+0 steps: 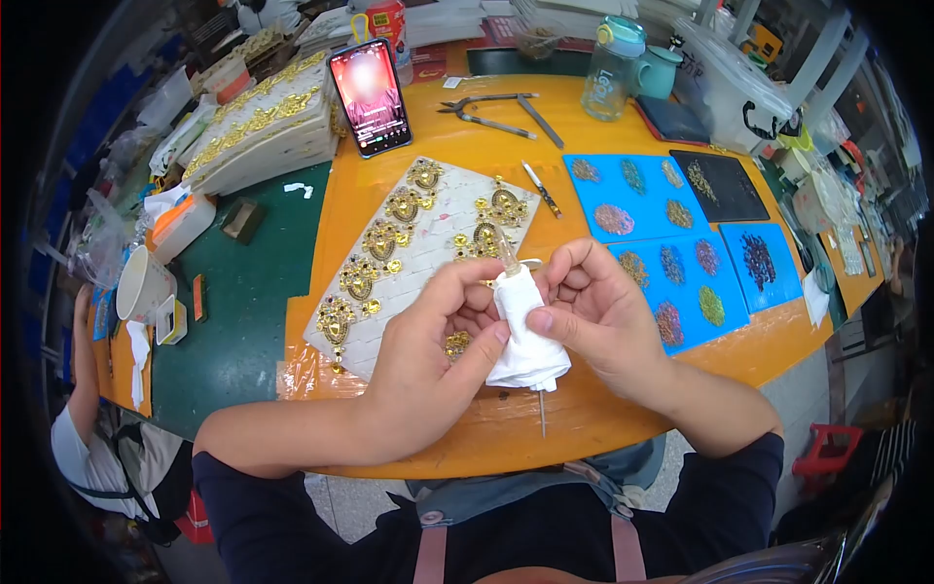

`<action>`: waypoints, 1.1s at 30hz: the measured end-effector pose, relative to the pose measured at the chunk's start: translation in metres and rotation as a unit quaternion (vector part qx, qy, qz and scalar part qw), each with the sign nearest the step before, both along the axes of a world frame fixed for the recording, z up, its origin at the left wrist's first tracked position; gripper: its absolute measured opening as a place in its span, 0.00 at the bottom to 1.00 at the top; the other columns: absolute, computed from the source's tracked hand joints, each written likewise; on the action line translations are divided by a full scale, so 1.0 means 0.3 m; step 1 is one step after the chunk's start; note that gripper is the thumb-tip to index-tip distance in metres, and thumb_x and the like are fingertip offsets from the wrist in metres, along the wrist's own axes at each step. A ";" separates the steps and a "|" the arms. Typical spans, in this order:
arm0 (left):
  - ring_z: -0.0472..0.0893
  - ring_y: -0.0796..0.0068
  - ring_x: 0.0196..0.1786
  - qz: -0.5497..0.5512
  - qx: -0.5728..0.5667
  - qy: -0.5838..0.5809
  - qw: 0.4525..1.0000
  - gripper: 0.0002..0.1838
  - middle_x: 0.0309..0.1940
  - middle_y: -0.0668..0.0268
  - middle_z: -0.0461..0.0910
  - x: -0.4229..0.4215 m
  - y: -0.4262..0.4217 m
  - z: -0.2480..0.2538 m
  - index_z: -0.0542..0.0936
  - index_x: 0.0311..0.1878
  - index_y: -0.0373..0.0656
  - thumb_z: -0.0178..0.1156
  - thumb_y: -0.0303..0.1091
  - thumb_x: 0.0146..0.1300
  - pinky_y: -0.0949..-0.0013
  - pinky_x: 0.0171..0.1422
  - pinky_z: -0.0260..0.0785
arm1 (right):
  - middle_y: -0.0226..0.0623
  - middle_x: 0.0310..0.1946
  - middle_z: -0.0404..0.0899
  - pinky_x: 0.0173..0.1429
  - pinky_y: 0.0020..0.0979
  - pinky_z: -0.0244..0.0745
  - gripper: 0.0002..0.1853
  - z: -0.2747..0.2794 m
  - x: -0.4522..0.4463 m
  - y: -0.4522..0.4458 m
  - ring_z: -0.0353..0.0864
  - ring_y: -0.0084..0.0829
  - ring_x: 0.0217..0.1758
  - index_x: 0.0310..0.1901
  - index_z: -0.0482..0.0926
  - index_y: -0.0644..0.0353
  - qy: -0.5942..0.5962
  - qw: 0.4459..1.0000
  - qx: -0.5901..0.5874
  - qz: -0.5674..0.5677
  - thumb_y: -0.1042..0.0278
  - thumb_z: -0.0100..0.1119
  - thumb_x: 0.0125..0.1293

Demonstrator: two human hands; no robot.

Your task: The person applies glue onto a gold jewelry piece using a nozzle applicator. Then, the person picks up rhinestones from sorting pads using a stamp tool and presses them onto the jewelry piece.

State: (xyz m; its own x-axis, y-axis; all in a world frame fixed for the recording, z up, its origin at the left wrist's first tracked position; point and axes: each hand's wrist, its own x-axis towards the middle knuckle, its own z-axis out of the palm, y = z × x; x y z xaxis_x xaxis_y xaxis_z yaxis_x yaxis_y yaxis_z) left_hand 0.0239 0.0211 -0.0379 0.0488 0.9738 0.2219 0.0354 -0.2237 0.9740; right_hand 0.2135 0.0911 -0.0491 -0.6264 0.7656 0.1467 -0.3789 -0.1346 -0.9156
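Note:
A tube with a clear pointed tip [508, 255], wrapped in white tissue [525, 326], is held upright between my two hands above the table's front part. My left hand [438, 336] grips the wrapping from the left, thumb pressed on its side. My right hand [603, 316] pinches its right edge near the top, with the thumb lying across it. Below the tissue a thin metal rod [543, 417] sticks out; what it belongs to is hidden. Behind my hands a pale board [428, 255] bears two rows of gold jewelled ornaments [377, 241], partly covered by my left hand.
Blue trays [650, 204] with piles of coloured stones lie right, beside a black tray [720, 185]. A craft knife [542, 189], pliers [491, 115], a lit phone [370, 97] and a bottle [613, 73] are farther back. Another person's arm [86, 360] shows far left.

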 end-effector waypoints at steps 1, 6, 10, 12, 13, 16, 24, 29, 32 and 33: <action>0.80 0.77 0.46 -0.001 0.000 0.000 1.000 0.15 0.45 0.63 0.79 0.001 0.000 0.005 0.73 0.58 0.34 0.60 0.20 0.70 0.72 0.53 0.76 | 0.29 0.47 0.74 0.60 0.23 0.75 0.16 -0.002 0.001 -0.001 0.76 0.18 0.52 0.51 0.68 0.58 0.000 1.000 0.000 -0.001 0.79 0.66 0.70; 0.82 0.77 0.51 -0.063 -0.131 -0.166 0.975 0.17 0.48 0.61 0.80 -0.011 0.002 0.021 0.73 0.62 0.31 0.59 0.22 0.73 0.73 0.58 0.77 | 0.32 0.49 0.73 0.60 0.24 0.75 0.09 -0.004 -0.007 -0.006 0.76 0.20 0.54 0.46 0.75 0.63 0.019 0.996 0.076 -0.042 0.82 0.64 0.69; 0.83 0.78 0.50 -0.080 -0.164 -0.198 0.963 0.15 0.49 0.61 0.82 -0.011 0.000 0.044 0.76 0.60 0.30 0.61 0.24 0.73 0.72 0.58 0.78 | 0.36 0.52 0.72 0.61 0.25 0.75 0.09 0.015 0.009 -0.009 0.76 0.24 0.55 0.48 0.81 0.65 -0.074 0.979 0.174 -0.078 0.84 0.63 0.68; 0.83 0.79 0.49 -0.065 -0.164 -0.165 0.970 0.14 0.48 0.60 0.84 -0.022 0.007 0.053 0.79 0.58 0.29 0.61 0.26 0.74 0.73 0.56 0.78 | 0.39 0.55 0.70 0.62 0.28 0.76 0.13 0.019 0.023 0.005 0.77 0.30 0.57 0.50 0.85 0.63 -0.141 0.929 0.331 -0.085 0.86 0.64 0.65; 0.83 0.79 0.49 -0.064 -0.164 -0.165 0.970 0.14 0.48 0.60 0.84 -0.032 0.015 0.055 0.79 0.58 0.29 0.61 0.26 0.74 0.73 0.56 0.78 | 0.39 0.55 0.70 0.62 0.28 0.76 0.13 0.022 0.023 0.009 0.77 0.30 0.57 0.50 0.85 0.63 -0.141 0.929 0.331 -0.084 0.86 0.64 0.65; 0.84 0.78 0.52 -0.055 -0.139 -0.149 0.977 0.14 0.49 0.62 0.85 -0.056 0.042 0.060 0.81 0.59 0.32 0.61 0.28 0.75 0.72 0.58 0.77 | 0.41 0.55 0.70 0.60 0.31 0.77 0.15 0.025 0.017 0.009 0.77 0.35 0.57 0.52 0.86 0.62 -0.147 0.892 0.420 -0.078 0.84 0.67 0.63; 0.81 0.79 0.51 -0.047 -0.124 -0.106 0.986 0.14 0.48 0.64 0.82 -0.042 0.036 0.024 0.82 0.57 0.31 0.63 0.27 0.73 0.74 0.56 0.76 | 0.43 0.52 0.73 0.58 0.34 0.78 0.12 0.034 0.021 0.007 0.80 0.38 0.57 0.46 0.83 0.63 -0.179 0.870 0.453 -0.079 0.80 0.72 0.60; 0.78 0.80 0.53 -0.012 -0.076 -0.057 0.995 0.11 0.45 0.66 0.77 -0.025 0.020 0.026 0.84 0.52 0.30 0.65 0.25 0.70 0.76 0.55 0.76 | 0.42 0.51 0.77 0.60 0.33 0.78 0.14 -0.016 0.008 -0.028 0.81 0.31 0.57 0.49 0.76 0.64 -0.132 0.946 0.289 -0.068 0.77 0.70 0.66; 0.79 0.80 0.52 -0.030 -0.088 -0.091 0.991 0.13 0.45 0.65 0.78 -0.017 0.013 0.020 0.82 0.55 0.30 0.65 0.23 0.70 0.75 0.57 0.76 | 0.38 0.51 0.78 0.61 0.31 0.78 0.15 0.003 -0.004 -0.029 0.81 0.26 0.56 0.53 0.73 0.65 -0.076 0.985 0.152 -0.038 0.75 0.68 0.69; 0.79 0.80 0.52 -0.031 -0.098 -0.133 0.986 0.14 0.46 0.64 0.78 -0.015 0.015 0.008 0.79 0.57 0.31 0.64 0.22 0.70 0.75 0.58 0.76 | 0.36 0.52 0.78 0.61 0.30 0.78 0.16 0.012 -0.006 -0.025 0.81 0.24 0.55 0.55 0.73 0.66 -0.054 0.991 0.123 -0.022 0.74 0.67 0.70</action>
